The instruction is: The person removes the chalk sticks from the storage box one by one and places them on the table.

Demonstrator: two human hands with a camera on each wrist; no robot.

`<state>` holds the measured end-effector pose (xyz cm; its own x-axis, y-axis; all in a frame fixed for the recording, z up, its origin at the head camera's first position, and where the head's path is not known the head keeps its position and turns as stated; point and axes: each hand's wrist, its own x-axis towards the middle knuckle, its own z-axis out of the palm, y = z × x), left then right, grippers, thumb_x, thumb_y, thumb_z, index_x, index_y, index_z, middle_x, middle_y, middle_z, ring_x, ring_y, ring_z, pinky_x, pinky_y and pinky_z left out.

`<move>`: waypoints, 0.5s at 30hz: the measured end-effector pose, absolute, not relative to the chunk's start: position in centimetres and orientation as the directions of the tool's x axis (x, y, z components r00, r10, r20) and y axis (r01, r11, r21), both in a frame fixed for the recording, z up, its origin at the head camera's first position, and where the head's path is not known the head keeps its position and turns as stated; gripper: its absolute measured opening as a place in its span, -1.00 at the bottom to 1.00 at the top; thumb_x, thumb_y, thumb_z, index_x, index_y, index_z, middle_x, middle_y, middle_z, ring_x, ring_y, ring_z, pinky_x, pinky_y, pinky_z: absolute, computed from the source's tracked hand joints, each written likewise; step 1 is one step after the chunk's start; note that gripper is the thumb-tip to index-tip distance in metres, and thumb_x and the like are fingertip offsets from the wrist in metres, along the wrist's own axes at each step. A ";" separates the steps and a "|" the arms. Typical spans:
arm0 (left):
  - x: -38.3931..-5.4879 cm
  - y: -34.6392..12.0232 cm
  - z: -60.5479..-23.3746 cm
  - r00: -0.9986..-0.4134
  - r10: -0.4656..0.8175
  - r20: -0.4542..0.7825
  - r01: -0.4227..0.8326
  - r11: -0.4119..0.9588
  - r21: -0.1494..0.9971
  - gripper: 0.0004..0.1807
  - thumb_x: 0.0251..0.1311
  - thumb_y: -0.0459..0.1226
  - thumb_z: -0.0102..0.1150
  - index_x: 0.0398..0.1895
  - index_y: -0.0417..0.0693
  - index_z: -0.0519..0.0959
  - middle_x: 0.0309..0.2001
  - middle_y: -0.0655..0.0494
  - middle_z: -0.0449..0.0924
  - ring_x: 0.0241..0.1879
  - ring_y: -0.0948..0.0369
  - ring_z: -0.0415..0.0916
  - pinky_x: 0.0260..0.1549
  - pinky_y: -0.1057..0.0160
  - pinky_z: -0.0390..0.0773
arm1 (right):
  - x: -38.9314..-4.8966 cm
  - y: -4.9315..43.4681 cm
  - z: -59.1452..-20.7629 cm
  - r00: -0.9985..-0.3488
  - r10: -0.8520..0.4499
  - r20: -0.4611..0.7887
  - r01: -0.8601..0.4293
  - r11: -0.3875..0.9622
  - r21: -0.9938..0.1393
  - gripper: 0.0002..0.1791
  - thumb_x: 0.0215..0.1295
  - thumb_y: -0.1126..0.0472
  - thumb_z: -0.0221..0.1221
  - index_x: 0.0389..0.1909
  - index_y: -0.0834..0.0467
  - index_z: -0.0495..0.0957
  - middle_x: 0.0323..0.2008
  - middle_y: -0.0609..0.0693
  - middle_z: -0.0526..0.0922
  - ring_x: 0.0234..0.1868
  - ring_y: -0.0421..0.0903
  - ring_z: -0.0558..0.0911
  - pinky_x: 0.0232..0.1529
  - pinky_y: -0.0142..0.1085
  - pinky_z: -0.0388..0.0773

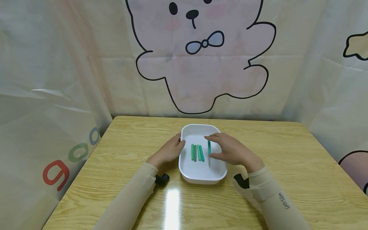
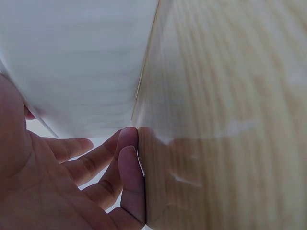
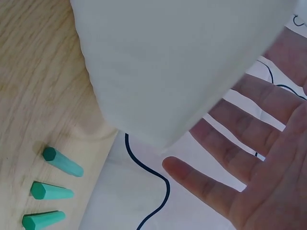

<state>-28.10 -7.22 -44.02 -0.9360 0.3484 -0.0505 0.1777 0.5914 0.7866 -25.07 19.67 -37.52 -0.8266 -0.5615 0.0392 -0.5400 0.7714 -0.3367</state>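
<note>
In the head view a white tray [image 1: 203,172] stands on the wooden table. Several short green sticks [image 1: 199,156] lie side by side in it. My left hand [image 1: 168,151] grips the tray's left side, thumb over the rim. Seen from the left wrist, its fingers [image 2: 88,167] are against the outer wall, low by the tabletop. My right hand [image 1: 231,150] reaches over the right rim and holds a teal-green stick [image 1: 209,147] by its ends, between thumb and forefinger. In the right wrist view the tray wall [image 3: 168,62] hides several fingertips.
Three six-sided green sticks [image 3: 57,191] lie on wood outside the tray in the right wrist view. The wooden table [image 1: 287,153] reaches back to a printed curtain [image 1: 201,80]. More curtain hangs at both sides.
</note>
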 end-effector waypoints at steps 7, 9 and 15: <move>-28.1 -7.2 -44.0 -0.936 0.349 -0.044 0.181 0.586 0.790 -0.35 0.65 -0.02 -0.27 0.68 -0.03 0.04 0.44 -0.11 0.41 0.35 0.04 0.46 0.34 -0.06 0.51 | -25.2 20.0 -37.3 -0.825 -0.563 0.043 -0.539 0.764 -0.354 -0.26 0.31 0.04 0.42 0.47 0.11 0.44 0.37 0.13 0.54 0.38 0.16 0.51 0.35 0.14 0.50; -28.1 -7.2 -44.0 -0.936 0.349 -0.043 0.182 0.586 0.789 -0.35 0.65 -0.02 -0.27 0.67 -0.04 0.05 0.44 -0.11 0.41 0.36 0.03 0.46 0.34 -0.06 0.51 | -25.2 20.2 -37.2 -0.827 -0.561 0.046 -0.538 0.763 -0.358 -0.26 0.31 0.04 0.42 0.47 0.11 0.44 0.38 0.13 0.54 0.38 0.17 0.51 0.35 0.14 0.50; -28.2 -7.2 -44.1 -0.935 0.352 -0.041 0.187 0.587 0.788 -0.36 0.65 -0.03 -0.27 0.67 -0.04 0.06 0.45 -0.11 0.40 0.36 0.03 0.46 0.34 -0.06 0.51 | -25.2 20.5 -37.1 -0.826 -0.560 0.064 -0.543 0.759 -0.360 -0.27 0.30 0.05 0.43 0.46 0.11 0.45 0.36 0.14 0.55 0.37 0.18 0.52 0.34 0.16 0.49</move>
